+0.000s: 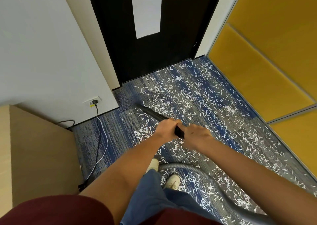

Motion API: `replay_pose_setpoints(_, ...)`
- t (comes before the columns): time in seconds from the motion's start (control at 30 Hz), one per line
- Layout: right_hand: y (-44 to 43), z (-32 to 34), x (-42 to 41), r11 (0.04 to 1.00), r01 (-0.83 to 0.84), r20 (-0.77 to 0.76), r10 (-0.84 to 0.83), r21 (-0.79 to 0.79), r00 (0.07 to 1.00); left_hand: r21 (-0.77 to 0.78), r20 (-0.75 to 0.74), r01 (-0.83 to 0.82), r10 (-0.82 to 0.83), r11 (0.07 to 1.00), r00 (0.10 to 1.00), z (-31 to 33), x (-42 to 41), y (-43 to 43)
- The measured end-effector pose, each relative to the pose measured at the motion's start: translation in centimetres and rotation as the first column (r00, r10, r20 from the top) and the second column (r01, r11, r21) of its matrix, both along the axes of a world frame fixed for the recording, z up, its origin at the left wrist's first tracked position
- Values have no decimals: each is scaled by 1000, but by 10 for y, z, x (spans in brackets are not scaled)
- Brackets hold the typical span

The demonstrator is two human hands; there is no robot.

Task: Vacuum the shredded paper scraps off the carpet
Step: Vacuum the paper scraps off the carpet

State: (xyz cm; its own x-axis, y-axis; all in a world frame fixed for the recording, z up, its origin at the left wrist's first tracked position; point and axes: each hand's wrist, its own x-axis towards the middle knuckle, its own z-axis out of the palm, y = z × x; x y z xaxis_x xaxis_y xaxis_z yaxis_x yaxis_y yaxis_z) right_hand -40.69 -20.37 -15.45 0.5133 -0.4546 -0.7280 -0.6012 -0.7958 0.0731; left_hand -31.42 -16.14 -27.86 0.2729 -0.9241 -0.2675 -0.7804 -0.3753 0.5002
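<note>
White shredded paper scraps (197,101) lie scattered over the blue and grey striped carpet (113,132), from the door to the lower right. A black vacuum nozzle (151,112) slants up and left, its tip near the carpet by the wall corner. My left hand (167,128) grips the black tube from the left. My right hand (195,135) grips it just behind, from the right. A grey ribbed hose (197,170) curves from below my hands to the lower right, over the scraps.
A black door (171,53) stands ahead, a white wall to its left, yellow panels (267,56) on the right. A wall socket (93,101) feeds black and white cables (101,139) along the carpet. A beige box (39,149) stands at the left. My shoes (173,181) are below.
</note>
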Motion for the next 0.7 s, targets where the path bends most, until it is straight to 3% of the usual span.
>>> replay_pose_setpoints(0.37,-5,2,-31,997,65,45,-67,39,997,26,70,84,-85,996,994,7,-22,-7)
replay_pose_setpoints(0.7,14,9,-30,993,-113,50,112,24,992,32,195,118,-122,993,973,7,-19,21)
